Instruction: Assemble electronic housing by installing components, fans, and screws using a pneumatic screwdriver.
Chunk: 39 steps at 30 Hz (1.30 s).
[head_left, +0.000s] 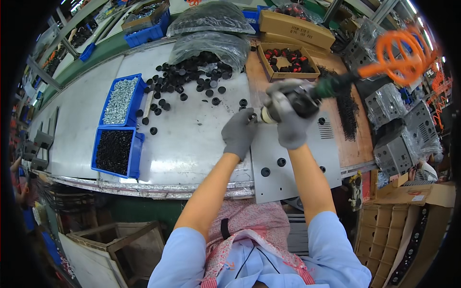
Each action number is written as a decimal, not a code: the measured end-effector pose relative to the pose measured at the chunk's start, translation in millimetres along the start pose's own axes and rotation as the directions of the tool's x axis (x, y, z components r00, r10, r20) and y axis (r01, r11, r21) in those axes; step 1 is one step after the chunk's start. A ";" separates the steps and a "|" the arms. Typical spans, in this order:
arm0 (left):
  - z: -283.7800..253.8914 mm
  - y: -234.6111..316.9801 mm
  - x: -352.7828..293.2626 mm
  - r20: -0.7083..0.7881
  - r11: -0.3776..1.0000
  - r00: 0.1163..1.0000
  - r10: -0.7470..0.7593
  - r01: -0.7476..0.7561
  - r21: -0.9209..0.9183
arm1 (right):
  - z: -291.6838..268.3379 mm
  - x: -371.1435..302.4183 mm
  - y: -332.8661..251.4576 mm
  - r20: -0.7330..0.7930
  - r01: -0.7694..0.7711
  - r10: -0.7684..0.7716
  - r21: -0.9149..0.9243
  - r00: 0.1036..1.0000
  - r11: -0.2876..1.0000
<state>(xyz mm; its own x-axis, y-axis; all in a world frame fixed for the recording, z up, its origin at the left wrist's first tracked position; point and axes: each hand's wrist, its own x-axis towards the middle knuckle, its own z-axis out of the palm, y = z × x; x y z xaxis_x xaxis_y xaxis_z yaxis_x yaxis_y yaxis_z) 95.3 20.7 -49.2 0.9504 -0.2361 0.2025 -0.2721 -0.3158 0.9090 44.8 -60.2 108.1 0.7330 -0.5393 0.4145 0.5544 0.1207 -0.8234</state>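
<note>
Several black round caps are sitting on a flat grey sheet-metal panel, which is lying on a pale metal-topped workbench and overhanging its near edge. The right hand, in a grey glove, is gripping a black handheld power tool, fingers wrapping round its body, while a coiled orange hose is trailing from its green fitting. The left hand, likewise gloved, is bunching its fingers near the tool's pale nose, by the panel's upper left corner; whether they are pinching the small dark piece at their tips, I cannot tell
</note>
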 end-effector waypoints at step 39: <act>-54.2 102.3 -112.7 0.788 0.238 0.614 0.048 0.759 -0.606 | -48.4 -100.3 -124.0 0.120 0.263 -0.268 0.052 0.956 0.963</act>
<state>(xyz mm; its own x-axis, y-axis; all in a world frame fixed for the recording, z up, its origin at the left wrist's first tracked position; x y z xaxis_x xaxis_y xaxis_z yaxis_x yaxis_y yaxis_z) -31.4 64.8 40.7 0.4520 -0.8840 -0.1192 0.7480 0.3029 0.5906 -116.5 -61.3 149.8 0.5997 -0.4476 0.6634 0.7475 0.0173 -0.6641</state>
